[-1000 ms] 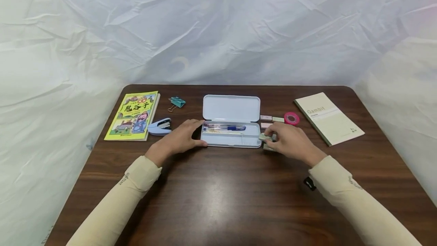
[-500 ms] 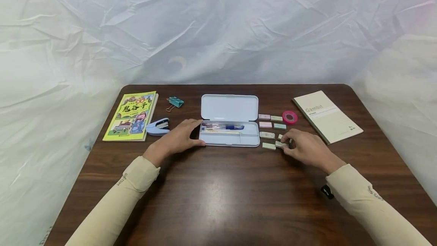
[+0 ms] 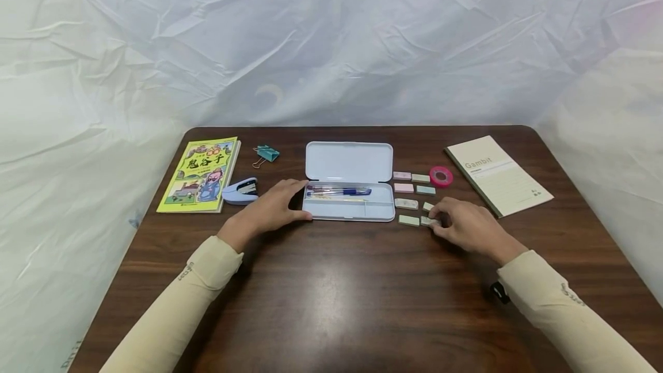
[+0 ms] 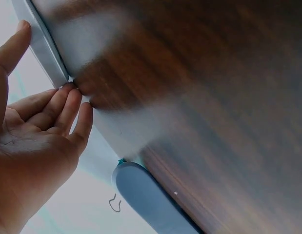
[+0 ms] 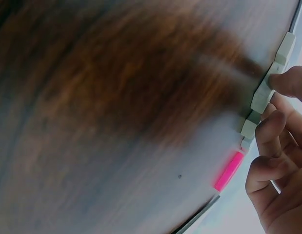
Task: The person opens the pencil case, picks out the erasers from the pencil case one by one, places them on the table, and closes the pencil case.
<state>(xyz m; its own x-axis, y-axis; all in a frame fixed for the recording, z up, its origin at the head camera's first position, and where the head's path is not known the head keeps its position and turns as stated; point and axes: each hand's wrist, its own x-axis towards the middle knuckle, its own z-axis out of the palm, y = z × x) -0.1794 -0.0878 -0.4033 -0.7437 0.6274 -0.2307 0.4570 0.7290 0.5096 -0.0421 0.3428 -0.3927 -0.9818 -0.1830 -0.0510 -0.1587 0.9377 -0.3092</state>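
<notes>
My left hand (image 3: 275, 207) grips the left end of an open white pencil case (image 3: 380, 212), thumb at the near corner and fingers at the far one. In the left wrist view the thumb touches the side of the case (image 4: 46, 46). Pens (image 3: 339, 191) lie in its back compartment. To the right of the case, my right hand (image 3: 468, 224) pinches a pale eraser (image 3: 427, 221) between thumb and fingers, low at the table. In the right wrist view, the thumb presses on this eraser (image 5: 262, 95). Several pink, green and white erasers (image 3: 407, 204) lie beside it in two columns.
A pink tape roll (image 3: 441, 176) and a cream notebook (image 3: 498, 176) lie at the right. Over on the left are a yellow comic book (image 3: 198, 175), a light blue stapler (image 3: 240, 192) and a teal binder clip (image 3: 267, 153). Everything rests on a dark wooden table (image 3: 331, 292).
My right hand has moved right from the case's right edge, uncovering erasers there, and now pinches an eraser in the outer column. The left hand stays at the case.
</notes>
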